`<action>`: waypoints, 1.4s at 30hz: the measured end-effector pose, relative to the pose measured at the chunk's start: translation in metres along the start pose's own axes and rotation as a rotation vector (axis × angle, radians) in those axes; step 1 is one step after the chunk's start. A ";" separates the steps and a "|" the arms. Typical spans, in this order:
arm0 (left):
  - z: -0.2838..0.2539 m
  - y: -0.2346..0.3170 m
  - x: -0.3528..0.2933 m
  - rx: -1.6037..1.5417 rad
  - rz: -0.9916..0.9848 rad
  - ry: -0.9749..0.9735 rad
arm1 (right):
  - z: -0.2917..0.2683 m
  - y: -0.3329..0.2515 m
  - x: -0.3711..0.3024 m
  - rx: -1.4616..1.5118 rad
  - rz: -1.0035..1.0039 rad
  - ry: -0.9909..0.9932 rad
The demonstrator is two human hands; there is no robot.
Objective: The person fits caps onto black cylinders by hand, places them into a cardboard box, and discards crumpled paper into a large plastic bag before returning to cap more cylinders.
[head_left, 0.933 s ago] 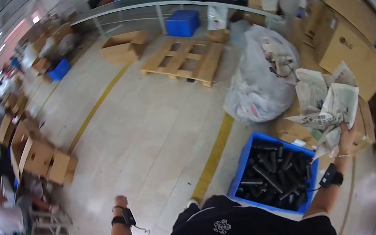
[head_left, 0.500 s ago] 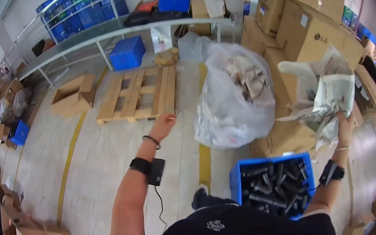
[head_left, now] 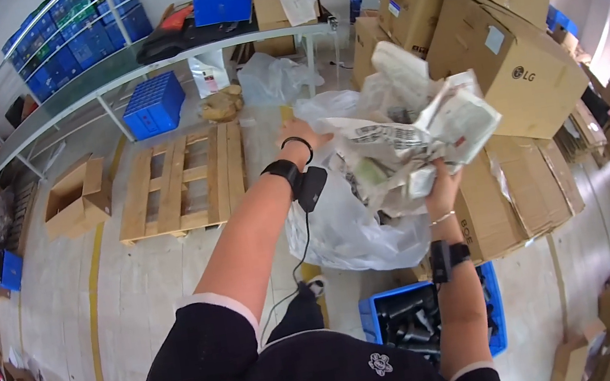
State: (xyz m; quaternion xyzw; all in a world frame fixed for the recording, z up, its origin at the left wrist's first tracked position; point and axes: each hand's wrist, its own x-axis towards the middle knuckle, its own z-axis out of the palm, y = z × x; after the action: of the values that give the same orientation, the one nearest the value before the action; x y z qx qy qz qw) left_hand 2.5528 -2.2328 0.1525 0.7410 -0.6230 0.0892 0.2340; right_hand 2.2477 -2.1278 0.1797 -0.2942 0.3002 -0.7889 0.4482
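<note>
My right hand (head_left: pixel 444 186) is closed around a loose bundle of crumpled packaging paper (head_left: pixel 462 122), pale and partly printed, with filmy pieces among it. The bundle is over a big clear plastic bag (head_left: pixel 344 236) standing on the floor and hides much of its mouth. At the bag's upper left edge, my left hand (head_left: pixel 298 134) is closed, apparently on the plastic rim; its fingertips are partly hidden. Below my right forearm stands a blue crate (head_left: pixel 370 316) holding several black cylindrical parts (head_left: pixel 412 313).
Large cardboard boxes (head_left: pixel 495 56) are stacked behind and right of the bag. Left of it lies a wooden pallet (head_left: pixel 226 171), with an open carton (head_left: pixel 79 198) farther left. An upturned blue crate (head_left: pixel 154 105) stands before a long railed bench (head_left: pixel 104 80).
My right hand has swung the paper bundle leftward from beside the boxes to over the bag. My left hand has moved forward and right to the bag's edge. The view has turned right.
</note>
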 end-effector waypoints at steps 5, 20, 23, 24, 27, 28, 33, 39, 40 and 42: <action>0.079 -0.134 0.038 -0.459 -0.058 -0.099 | 0.024 0.164 0.022 -0.786 -0.223 -0.417; -0.037 -0.013 0.050 -1.589 -0.621 -0.517 | 0.120 0.294 0.050 -1.498 -0.046 -1.766; -0.028 -0.012 0.067 -1.690 -0.781 -0.600 | 0.134 0.296 0.060 -1.430 0.055 -1.797; -0.031 -0.012 0.067 -1.680 -0.797 -0.632 | 0.132 0.289 0.052 -1.401 0.113 -1.809; -0.040 -0.024 0.072 -1.763 -0.746 -0.496 | 0.094 0.265 0.056 -1.332 0.336 -1.781; -0.039 -0.033 0.072 -1.831 -0.756 -0.557 | 0.093 0.264 0.050 -1.308 0.398 -1.763; -0.025 -0.046 0.060 -1.636 -0.623 -0.530 | 0.028 0.225 0.068 -1.211 0.543 -1.694; -0.064 -0.042 0.020 -0.886 0.039 0.009 | -0.060 0.024 0.005 -1.336 0.008 -0.720; -0.077 -0.029 0.007 -0.866 0.134 0.159 | -0.081 -0.013 -0.025 -1.410 0.050 -0.436; -0.111 0.006 -0.034 -0.999 0.281 0.260 | -0.142 -0.067 -0.114 -1.322 0.165 0.115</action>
State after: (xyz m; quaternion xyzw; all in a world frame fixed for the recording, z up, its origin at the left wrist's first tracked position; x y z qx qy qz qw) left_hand 2.5572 -2.1527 0.2367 0.4316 -0.6487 -0.0966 0.6193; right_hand 2.1566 -1.9689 0.1145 -0.4406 0.7655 -0.4164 0.2157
